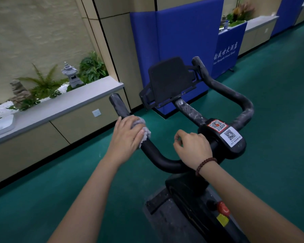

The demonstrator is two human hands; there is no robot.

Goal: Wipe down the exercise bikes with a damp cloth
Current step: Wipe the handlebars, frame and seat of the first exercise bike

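Our left hand (128, 135) wraps its fingers (125, 122) round the grey, nubbly cloth (144, 132), clamping it on the left horn of the handlebar (120, 107); we judge it best to twist while sliding up toward the scuffed, flaking tip. Rightward, our right hand (193, 148) rests on the smooth black bend, fingers loosely curled, holding nothing, steadying the exercise bike (191, 195).

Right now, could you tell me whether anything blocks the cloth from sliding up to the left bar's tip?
Nothing visible does. The left hand holds the cloth on the bar, which is bare from there to its tip.
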